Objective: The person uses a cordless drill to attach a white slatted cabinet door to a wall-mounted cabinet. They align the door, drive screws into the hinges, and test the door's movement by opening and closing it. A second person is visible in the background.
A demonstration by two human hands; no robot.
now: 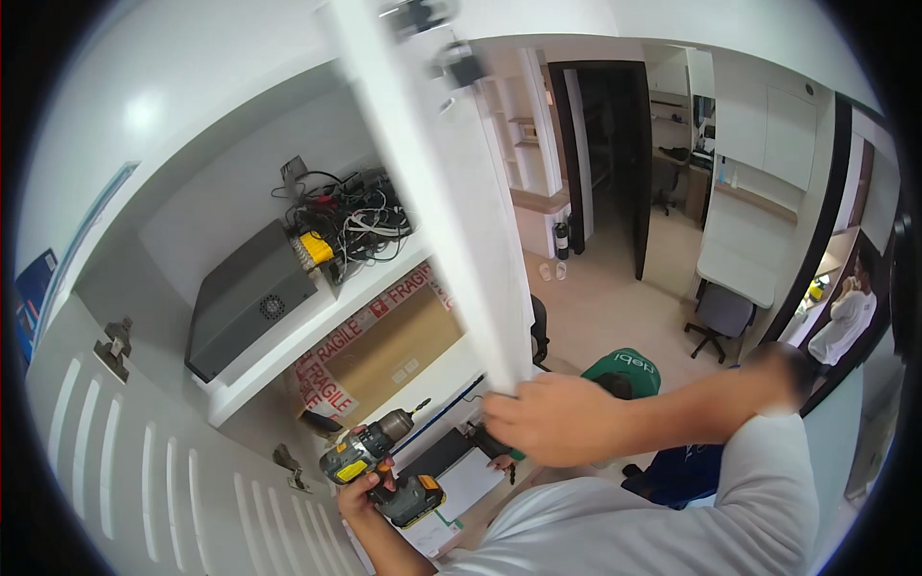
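In my left hand (357, 494) is a cordless drill (370, 451), dark with yellow patches, its thin bit pointing up and right. My fingers wrap its handle, just above the battery. My right arm reaches across, and my right hand (543, 418) grips the lower edge of a white cabinet door (432, 192), which stands swung out and is smeared by motion. Dark hinges (463, 65) show near the door's top. To the left of the door is the open white cabinet, with a shelf (274, 355) inside.
On the shelf lie a dark grey metal box (245, 302) and tangled cables (351, 216). Below it sits a cardboard box (389, 350) with red-and-white tape. A slatted door (173, 451) hangs open at left. Beneath my arm is a person in a green cap (624, 370); an office chair (722, 315) stands beyond.
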